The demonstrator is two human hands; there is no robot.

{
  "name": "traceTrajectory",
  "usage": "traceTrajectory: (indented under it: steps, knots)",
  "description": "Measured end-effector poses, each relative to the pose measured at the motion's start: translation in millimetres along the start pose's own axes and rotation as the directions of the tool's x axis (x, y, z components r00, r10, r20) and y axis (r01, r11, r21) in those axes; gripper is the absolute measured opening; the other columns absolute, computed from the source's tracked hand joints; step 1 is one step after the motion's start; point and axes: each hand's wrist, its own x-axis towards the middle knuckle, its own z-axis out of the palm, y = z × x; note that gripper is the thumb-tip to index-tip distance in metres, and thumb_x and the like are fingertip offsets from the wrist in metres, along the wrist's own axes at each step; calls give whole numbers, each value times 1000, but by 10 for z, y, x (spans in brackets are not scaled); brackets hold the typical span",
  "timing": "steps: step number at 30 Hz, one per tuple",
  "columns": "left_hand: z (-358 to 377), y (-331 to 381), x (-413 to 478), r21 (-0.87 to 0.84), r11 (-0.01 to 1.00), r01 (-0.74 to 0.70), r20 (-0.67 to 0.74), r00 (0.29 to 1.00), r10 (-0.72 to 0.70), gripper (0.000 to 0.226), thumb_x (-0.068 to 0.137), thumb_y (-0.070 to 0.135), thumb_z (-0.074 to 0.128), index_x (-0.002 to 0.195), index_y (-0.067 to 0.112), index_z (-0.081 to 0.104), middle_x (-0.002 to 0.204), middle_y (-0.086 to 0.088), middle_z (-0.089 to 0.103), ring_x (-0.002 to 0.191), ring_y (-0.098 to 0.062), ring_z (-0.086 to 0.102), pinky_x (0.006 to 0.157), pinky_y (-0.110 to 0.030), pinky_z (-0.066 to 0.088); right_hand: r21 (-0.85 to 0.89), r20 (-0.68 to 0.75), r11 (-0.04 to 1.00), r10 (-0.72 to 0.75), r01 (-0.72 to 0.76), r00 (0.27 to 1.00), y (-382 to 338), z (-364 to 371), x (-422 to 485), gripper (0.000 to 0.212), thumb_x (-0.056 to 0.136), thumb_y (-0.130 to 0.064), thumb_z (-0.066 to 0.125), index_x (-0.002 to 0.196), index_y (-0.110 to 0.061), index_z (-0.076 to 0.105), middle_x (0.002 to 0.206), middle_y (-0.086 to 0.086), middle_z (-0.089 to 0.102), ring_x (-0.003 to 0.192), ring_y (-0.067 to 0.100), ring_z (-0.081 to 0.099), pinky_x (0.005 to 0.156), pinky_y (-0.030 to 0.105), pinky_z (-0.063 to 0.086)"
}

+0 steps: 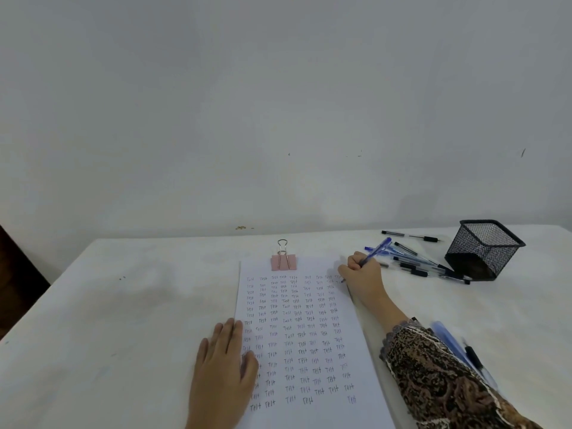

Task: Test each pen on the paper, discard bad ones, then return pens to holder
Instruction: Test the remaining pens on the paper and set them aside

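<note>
Hands at work, centre frame: right hand (pixel 360 274) pinches a blue pen (pixel 376 250) low on its barrel, tip at the upper right edge of the paper (pixel 309 335), while left hand (pixel 224 363) lies flat, fingers straight, on the sheet's lower left edge. Light, stiff and probably slick, the pen looks best gripped near the tip. More pens (pixel 424 264) lie beside the mesh holder (pixel 484 249) on the counter (pixel 123 320), at right.

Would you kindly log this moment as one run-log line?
step: pen test | right hand grips blue pen, tip at paper top-right | left hand presses paper left edge | loose pens lie beside mesh holder
</note>
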Motion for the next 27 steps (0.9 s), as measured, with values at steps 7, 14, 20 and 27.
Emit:
traceTrajectory:
  steps: [7, 14, 20, 27]
  knots:
    - [-112, 54, 4, -18, 999, 47, 43, 998, -46, 95, 62, 57, -6, 145, 18, 16, 154, 5, 12, 130, 2, -5, 108, -22, -8, -29, 9, 1000, 8, -8, 1000, -5, -7, 8, 51, 71, 18, 52, 52, -18, 22, 56, -3, 24, 41, 2, 24, 45, 10, 26]
    - [-155, 85, 2, 52, 998, 41, 110, 993, -47, 97, 58, 55, -15, 146, 19, 1, 154, 7, -3, 127, 0, -18, 107, -23, -14, -35, 14, 999, 18, -18, 1000, 24, -15, 46, 50, 71, 18, 51, 53, -18, 21, 60, -2, 24, 44, 4, 23, 51, 17, 25]
    - [-133, 74, 1, 80, 996, 30, 142, 989, -41, 90, 56, 53, -19, 137, 16, -19, 143, 13, -19, 127, 0, -23, 107, -24, -16, -21, 14, 1000, -3, 3, 1000, 28, -5, 27, 51, 72, 19, 50, 56, -20, 21, 63, -2, 23, 47, 3, 20, 48, 12, 22]
    - [-137, 85, 11, 81, 996, 26, 121, 992, -36, 98, 56, 54, -17, 146, 20, -1, 155, 8, -5, 126, 1, -21, 106, -22, -15, 224, -41, 970, 103, -91, 994, -3, -42, -3, 52, 78, 19, 47, 55, -20, 23, 47, -9, 26, 40, 3, 21, 41, 13, 21]
